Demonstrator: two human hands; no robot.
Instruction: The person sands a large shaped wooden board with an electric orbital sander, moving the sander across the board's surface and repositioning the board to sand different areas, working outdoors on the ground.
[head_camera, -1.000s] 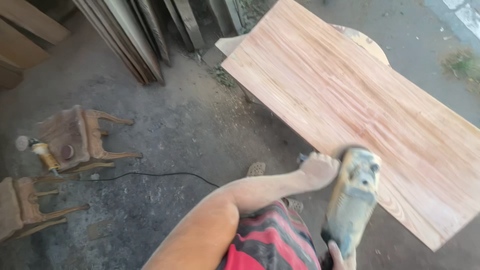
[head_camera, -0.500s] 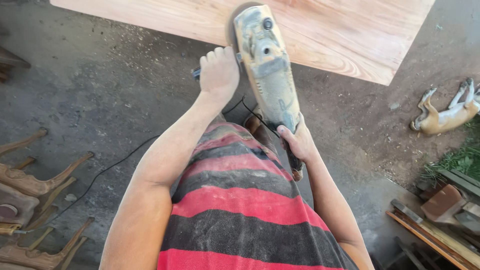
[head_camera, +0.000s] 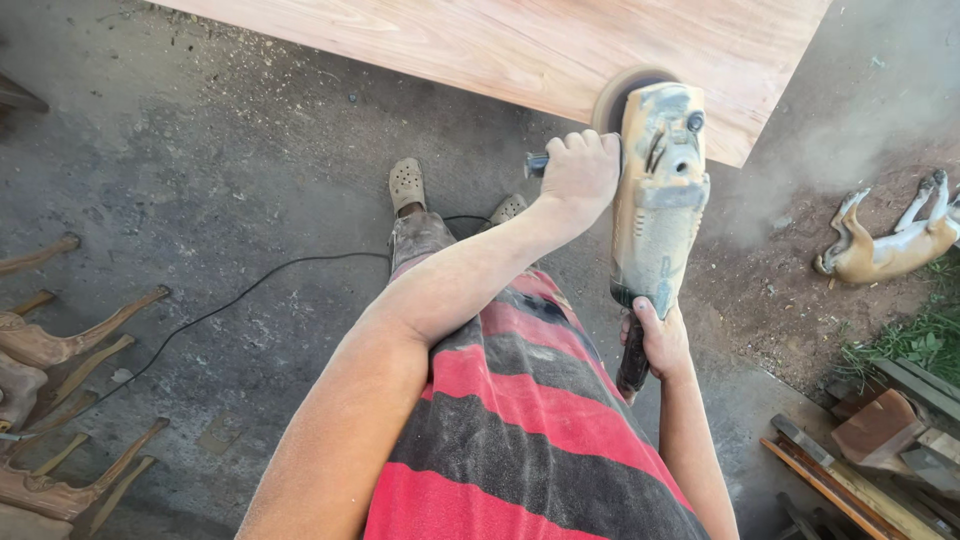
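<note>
- The angle grinder (head_camera: 660, 190) is gripped by both hands: the left hand (head_camera: 578, 178) is clenched around the side handle, and the right hand (head_camera: 655, 340) is closed on the rear grip.
- Compared with half a second ago, the grinder is shifted toward the right end of the wooden board (head_camera: 520, 50), and its disc is now set at the board's near edge, close to the corner.
- A haze of dust (head_camera: 800, 160) is now seen beside the board's right end, which suggests that sanding is under way.
- The power cord (head_camera: 230, 300) is trailed across the ground, and a dog (head_camera: 890, 245) is stretched out well apart on the right.
</note>
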